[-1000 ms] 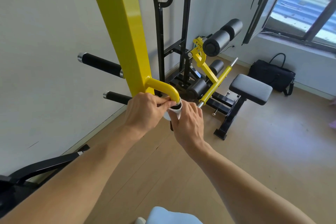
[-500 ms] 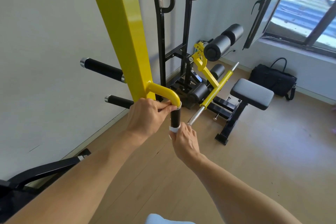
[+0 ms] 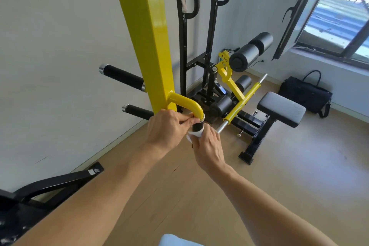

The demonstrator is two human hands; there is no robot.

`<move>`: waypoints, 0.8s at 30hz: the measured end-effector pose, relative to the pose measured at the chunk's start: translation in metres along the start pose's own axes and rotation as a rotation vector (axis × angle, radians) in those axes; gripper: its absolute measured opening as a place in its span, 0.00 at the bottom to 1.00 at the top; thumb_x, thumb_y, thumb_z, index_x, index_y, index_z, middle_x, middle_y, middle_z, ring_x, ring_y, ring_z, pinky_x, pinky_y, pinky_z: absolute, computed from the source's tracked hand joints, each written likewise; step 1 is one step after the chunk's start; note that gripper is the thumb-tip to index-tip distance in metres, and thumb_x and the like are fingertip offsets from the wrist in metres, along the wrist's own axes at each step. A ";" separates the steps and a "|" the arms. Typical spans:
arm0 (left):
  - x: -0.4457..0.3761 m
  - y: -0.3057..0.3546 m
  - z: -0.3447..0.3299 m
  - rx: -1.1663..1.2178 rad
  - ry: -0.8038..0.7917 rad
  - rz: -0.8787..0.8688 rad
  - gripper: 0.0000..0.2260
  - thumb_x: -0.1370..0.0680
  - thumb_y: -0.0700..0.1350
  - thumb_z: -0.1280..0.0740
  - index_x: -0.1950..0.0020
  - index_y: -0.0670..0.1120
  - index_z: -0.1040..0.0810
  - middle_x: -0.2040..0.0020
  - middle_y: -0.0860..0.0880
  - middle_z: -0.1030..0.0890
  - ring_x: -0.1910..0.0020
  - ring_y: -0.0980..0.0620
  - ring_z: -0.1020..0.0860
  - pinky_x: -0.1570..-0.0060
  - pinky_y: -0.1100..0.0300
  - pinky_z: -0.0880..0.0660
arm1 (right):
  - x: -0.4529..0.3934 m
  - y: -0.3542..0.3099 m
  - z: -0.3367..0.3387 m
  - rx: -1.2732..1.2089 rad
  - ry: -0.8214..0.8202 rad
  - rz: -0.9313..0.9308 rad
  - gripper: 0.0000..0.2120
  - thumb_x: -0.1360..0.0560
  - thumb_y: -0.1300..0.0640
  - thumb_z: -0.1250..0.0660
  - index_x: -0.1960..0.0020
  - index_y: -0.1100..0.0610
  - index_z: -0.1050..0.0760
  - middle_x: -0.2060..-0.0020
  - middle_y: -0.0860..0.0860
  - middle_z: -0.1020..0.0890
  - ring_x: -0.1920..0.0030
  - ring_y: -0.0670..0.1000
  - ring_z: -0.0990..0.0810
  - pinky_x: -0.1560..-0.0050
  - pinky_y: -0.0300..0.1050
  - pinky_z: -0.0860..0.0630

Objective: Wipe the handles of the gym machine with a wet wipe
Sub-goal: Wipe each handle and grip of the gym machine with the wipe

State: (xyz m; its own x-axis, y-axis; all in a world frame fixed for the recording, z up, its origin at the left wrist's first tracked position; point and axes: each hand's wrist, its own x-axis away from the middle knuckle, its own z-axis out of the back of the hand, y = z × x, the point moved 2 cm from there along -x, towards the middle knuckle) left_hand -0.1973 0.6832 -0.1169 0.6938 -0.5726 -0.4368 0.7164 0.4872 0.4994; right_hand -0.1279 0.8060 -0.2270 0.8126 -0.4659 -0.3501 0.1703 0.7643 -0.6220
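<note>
My right hand (image 3: 208, 146) holds the wet wipe (image 3: 194, 135) curled round the black grip (image 3: 197, 126) that hangs from the yellow handle (image 3: 185, 103), while my left hand (image 3: 166, 129) pinches the grip's top end just under the bend. I judge the job is only partly done: this grip is mid-wipe, and the two black handles (image 3: 121, 76) on the far side of the yellow post (image 3: 147, 32) look untouched.

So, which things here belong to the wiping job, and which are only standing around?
Belong to the job:
- wet wipe, wrapped around the black handle
- black handle below the yellow curved bar
- right hand, holding the wipe
- left hand, at the top of the handle

Only standing around:
- black bag by the wall
- padded seat
- foam rollers
</note>
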 end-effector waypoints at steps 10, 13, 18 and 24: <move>0.008 0.000 -0.003 0.004 -0.001 0.077 0.18 0.24 0.62 0.34 0.45 0.54 0.14 0.65 0.55 0.16 0.68 0.57 0.22 0.70 0.73 0.38 | 0.026 0.025 -0.022 0.177 -0.338 -0.318 0.10 0.19 0.45 0.39 0.46 0.49 0.36 0.60 0.46 0.25 0.59 0.53 0.22 0.60 0.50 0.23; 0.023 0.003 -0.002 0.027 0.032 0.117 0.16 0.24 0.61 0.33 0.42 0.56 0.16 0.62 0.57 0.15 0.67 0.58 0.22 0.71 0.74 0.36 | 0.040 0.023 -0.014 0.060 -0.306 -0.541 0.15 0.19 0.42 0.39 0.43 0.50 0.39 0.59 0.46 0.25 0.61 0.51 0.23 0.68 0.45 0.31; 0.058 0.001 -0.006 0.255 0.112 0.273 0.19 0.24 0.62 0.35 0.40 0.55 0.17 0.62 0.57 0.15 0.65 0.60 0.18 0.64 0.60 0.20 | 0.078 -0.016 -0.022 -0.440 -0.370 -0.709 0.13 0.20 0.45 0.37 0.43 0.53 0.26 0.52 0.51 0.18 0.53 0.51 0.19 0.56 0.48 0.20; 0.096 -0.035 0.043 0.450 0.481 0.614 0.06 0.24 0.54 0.29 0.49 0.56 0.16 0.57 0.58 0.14 0.58 0.60 0.17 0.59 0.61 0.19 | 0.025 -0.116 0.014 -0.738 -0.335 -0.350 0.04 0.25 0.49 0.26 0.56 0.48 0.18 0.62 0.48 0.14 0.61 0.49 0.16 0.61 0.46 0.18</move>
State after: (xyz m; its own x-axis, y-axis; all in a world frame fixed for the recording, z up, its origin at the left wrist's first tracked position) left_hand -0.1586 0.5828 -0.1439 0.9730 0.0910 -0.2120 0.1831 0.2542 0.9496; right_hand -0.1195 0.7120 -0.1532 0.9216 -0.3758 0.0970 0.1308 0.0653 -0.9893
